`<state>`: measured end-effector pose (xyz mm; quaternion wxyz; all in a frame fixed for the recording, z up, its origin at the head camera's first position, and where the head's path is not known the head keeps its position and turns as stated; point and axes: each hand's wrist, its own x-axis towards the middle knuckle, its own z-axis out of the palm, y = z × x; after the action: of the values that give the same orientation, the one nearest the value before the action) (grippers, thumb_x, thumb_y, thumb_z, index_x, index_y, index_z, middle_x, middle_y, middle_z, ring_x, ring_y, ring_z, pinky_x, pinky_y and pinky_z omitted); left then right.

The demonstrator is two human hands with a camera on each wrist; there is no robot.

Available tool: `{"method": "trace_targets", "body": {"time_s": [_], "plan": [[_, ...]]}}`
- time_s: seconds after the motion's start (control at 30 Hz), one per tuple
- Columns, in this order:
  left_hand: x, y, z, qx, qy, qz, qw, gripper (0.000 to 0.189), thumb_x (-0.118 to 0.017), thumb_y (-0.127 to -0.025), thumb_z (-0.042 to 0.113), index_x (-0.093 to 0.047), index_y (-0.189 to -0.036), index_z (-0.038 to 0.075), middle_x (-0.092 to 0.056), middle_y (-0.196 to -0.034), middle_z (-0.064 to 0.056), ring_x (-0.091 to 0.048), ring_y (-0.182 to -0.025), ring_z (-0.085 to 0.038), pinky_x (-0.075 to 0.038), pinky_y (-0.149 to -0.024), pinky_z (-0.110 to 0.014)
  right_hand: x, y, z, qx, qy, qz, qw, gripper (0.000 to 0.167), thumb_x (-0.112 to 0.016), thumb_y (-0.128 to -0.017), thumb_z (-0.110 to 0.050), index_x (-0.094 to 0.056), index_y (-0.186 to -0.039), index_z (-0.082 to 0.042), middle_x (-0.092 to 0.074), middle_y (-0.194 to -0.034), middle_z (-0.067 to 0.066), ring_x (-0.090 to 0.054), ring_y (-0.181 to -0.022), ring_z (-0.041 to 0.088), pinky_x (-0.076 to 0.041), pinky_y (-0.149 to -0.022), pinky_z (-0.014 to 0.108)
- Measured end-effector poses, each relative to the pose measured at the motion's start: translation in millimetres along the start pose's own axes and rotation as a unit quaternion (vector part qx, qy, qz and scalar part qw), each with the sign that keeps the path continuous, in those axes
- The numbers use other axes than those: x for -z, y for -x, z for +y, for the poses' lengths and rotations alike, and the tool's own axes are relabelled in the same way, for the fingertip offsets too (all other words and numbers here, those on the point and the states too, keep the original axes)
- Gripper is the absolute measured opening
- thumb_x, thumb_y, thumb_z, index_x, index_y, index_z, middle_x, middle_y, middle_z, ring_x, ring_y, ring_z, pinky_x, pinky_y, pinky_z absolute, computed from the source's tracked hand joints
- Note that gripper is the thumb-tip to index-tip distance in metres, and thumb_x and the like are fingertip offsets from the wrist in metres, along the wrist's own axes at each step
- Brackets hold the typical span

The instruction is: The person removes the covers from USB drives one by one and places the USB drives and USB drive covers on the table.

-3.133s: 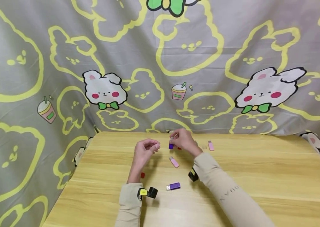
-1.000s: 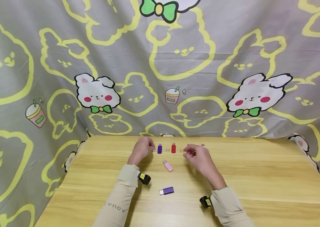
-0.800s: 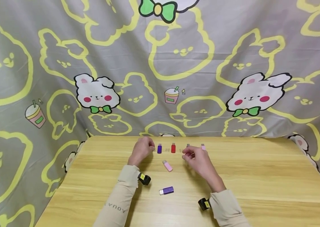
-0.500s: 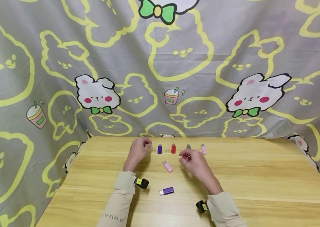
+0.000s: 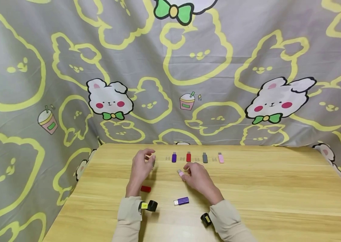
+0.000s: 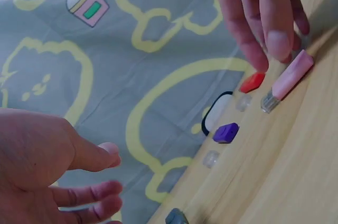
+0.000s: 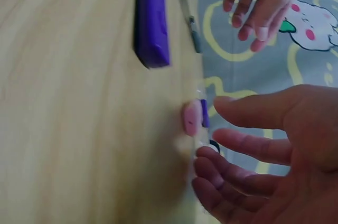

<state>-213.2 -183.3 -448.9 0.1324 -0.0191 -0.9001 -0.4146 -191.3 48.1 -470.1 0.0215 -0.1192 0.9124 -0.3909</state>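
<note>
My right hand [image 5: 199, 176] hovers with parted fingers over the loose pink USB stick [image 5: 181, 173] at mid-table. In the left wrist view its fingertips come close to the rear end of that pink stick [image 6: 292, 76]; in the right wrist view the fingers are spread beside it. My left hand [image 5: 141, 166] is held farther left, thumb and fingers apart with nothing between them. A grey USB stick [image 7: 195, 36] lies beneath it, mostly hidden by the hand in the head view.
Along the back stand purple [image 5: 174, 157], red [image 5: 188, 157], grey [image 5: 205, 158] and pink [image 5: 221, 158] USB sticks, with small clear pieces [image 5: 182, 159] between them. Nearer lie another purple stick [image 5: 183, 201] and a red one [image 5: 145, 189]. A patterned curtain [image 5: 219, 67] hangs behind the table.
The purple stick, earlier in my right hand, now lies in the back row. My right hand has come forward to the loose pink stick; my left hand has drawn left, away from the row.
</note>
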Motion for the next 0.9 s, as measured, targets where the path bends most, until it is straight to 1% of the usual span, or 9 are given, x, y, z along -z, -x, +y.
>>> {"method": "trace_targets", "body": {"time_s": [0.1, 0.23, 0.37, 0.47, 0.53, 0.6, 0.7, 0.77, 0.9], "plan": [[1.1, 5.6, -2.0, 0.014, 0.006, -0.012, 0.9998, 0.024, -0.069, -0.097, 0.008, -0.071, -0.121, 0.004, -0.061, -0.118, -0.023, -0.058, -0.104, -0.040, -0.049, -0.081, -0.047, -7.5, -4.0, 0.4, 0.009, 0.018, 0.015, 0.9997, 0.023, -0.079, -0.091, -0.012, -0.072, -0.108, 0.002, -0.062, -0.086, 0.007, -0.054, -0.077, 0.019, -0.050, -0.068, 0.036], [1.3, 9.3, -3.9, 0.013, 0.024, -0.022, 0.9994, 0.025, -0.068, -0.098, 0.008, -0.070, -0.123, 0.005, -0.058, -0.123, -0.025, -0.058, -0.107, -0.041, -0.050, -0.082, -0.049, -13.3, -7.9, -0.4, 0.021, 0.028, 0.021, 0.9992, 0.018, -0.078, -0.088, -0.003, -0.071, -0.103, 0.003, -0.064, -0.085, 0.008, -0.056, -0.074, 0.018, -0.052, -0.067, 0.036], [1.8, 10.4, -3.5, 0.009, 0.034, -0.032, 0.9989, 0.024, -0.067, -0.100, 0.009, -0.070, -0.123, 0.007, -0.060, -0.123, -0.023, -0.059, -0.106, -0.037, -0.052, -0.081, -0.047, -13.4, -7.1, -2.8, 0.019, 0.024, 0.000, 0.9995, 0.012, -0.076, -0.088, 0.002, -0.072, -0.099, 0.002, -0.067, -0.083, 0.007, -0.057, -0.073, 0.017, -0.053, -0.066, 0.035], [2.7, 10.5, -1.6, 0.006, 0.035, -0.037, 0.9987, 0.022, -0.066, -0.100, 0.010, -0.071, -0.122, 0.008, -0.062, -0.122, -0.018, -0.060, -0.105, -0.032, -0.051, -0.081, -0.043, -10.4, -4.1, -4.1, 0.012, 0.023, -0.013, 0.9996, 0.005, -0.076, -0.090, 0.000, -0.073, -0.094, 0.001, -0.066, -0.080, 0.003, -0.057, -0.071, 0.016, -0.052, -0.066, 0.033], [3.4, 10.4, 0.0, 0.004, 0.040, -0.037, 0.9985, 0.020, -0.066, -0.101, 0.009, -0.072, -0.120, 0.008, -0.064, -0.120, -0.015, -0.061, -0.103, -0.030, -0.052, -0.080, -0.040, -7.6, -2.1, -4.4, 0.015, 0.024, -0.015, 0.9995, 0.003, -0.076, -0.090, -0.002, -0.073, -0.090, -0.001, -0.064, -0.076, 0.001, -0.056, -0.069, 0.015, -0.051, -0.063, 0.032], [3.9, 10.1, 2.1, 0.001, 0.050, -0.038, 0.9980, 0.018, -0.066, -0.101, 0.008, -0.073, -0.118, 0.007, -0.065, -0.117, -0.013, -0.062, -0.101, -0.030, -0.052, -0.078, -0.038, -4.2, -0.4, -4.0, 0.015, 0.016, -0.014, 0.9997, 0.004, -0.077, -0.090, -0.002, -0.073, -0.089, -0.002, -0.062, -0.075, -0.001, -0.055, -0.068, 0.015, -0.050, -0.062, 0.030], [4.1, 9.3, 5.4, -0.005, 0.066, -0.042, 0.9969, 0.015, -0.066, -0.100, 0.007, -0.073, -0.114, 0.006, -0.068, -0.114, -0.012, -0.064, -0.097, -0.030, -0.053, -0.076, -0.036, 1.9, 1.9, -2.8, 0.013, -0.008, -0.015, 0.9998, 0.005, -0.077, -0.090, -0.002, -0.073, -0.088, -0.004, -0.061, -0.074, -0.002, -0.055, -0.068, 0.014, -0.049, -0.061, 0.028], [3.6, 8.7, 7.4, -0.012, 0.072, -0.046, 0.9963, 0.014, -0.066, -0.100, 0.006, -0.074, -0.112, 0.005, -0.069, -0.111, -0.011, -0.064, -0.096, -0.029, -0.053, -0.077, -0.035, 7.2, 3.3, -1.9, 0.006, -0.031, -0.016, 0.9994, 0.006, -0.078, -0.089, -0.002, -0.073, -0.088, -0.005, -0.062, -0.076, -0.002, -0.057, -0.070, 0.014, -0.051, -0.063, 0.027], [1.5, 8.8, 10.5, -0.020, 0.083, -0.058, 0.9946, 0.012, -0.066, -0.100, 0.005, -0.074, -0.109, 0.003, -0.071, -0.106, -0.011, -0.065, -0.092, -0.029, -0.053, -0.076, -0.032, 18.7, 4.8, 0.8, 0.005, -0.062, -0.015, 0.9980, 0.007, -0.078, -0.089, -0.002, -0.074, -0.090, -0.006, -0.067, -0.081, 0.000, -0.062, -0.074, 0.013, -0.055, -0.069, 0.029]]}}
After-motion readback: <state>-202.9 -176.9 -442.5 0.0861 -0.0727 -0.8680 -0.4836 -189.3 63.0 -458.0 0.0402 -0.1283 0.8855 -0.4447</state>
